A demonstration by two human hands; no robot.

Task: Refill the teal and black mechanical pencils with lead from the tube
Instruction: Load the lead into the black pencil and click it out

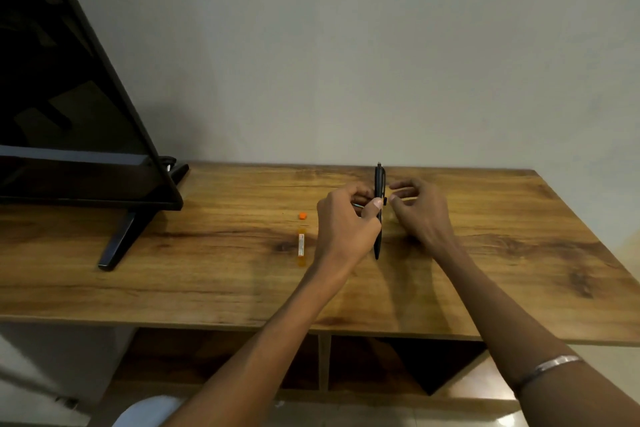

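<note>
Progress entry, refill of 2 mechanical pencils. Item 1: black pencil (pixel 379 204), held roughly upright above the wooden worktop (pixel 519 236), gripped by the left hand (pixel 346 218) with the thumb pressed against the barrel and the other fingers curled behind it; a thin, light-coloured end is seen at the top, though whether that is the tip or the open cap end cannot be told. Item 2: right hand (pixel 420 211), held just beside the barrel, fingers (pixel 401 199) loosely bent with thumb and forefinger drawn close; whether a lead is pinched between them cannot be told, since anything so thin is not resolved. Item 3: lead tube (pixel 301 249), orange, lying flat on the worktop to the left of the left hand, with nothing touching it. Item 4: small orange cap (pixel 302 216), lying apart from the tube, just beyond its far end; the tube is therefore judged to have been opened. Item 5: teal pencil, not identified with certainty; a thin greenish sliver is glimpsed behind the left hand, but its nature cannot be confirmed. Status: work on the black pencil is judged to be in hand. Outstanding, as far as can be shown: completion and closing of the black pencil, recapping of the tube; the state of the teal pencil is undetermined.
</note>
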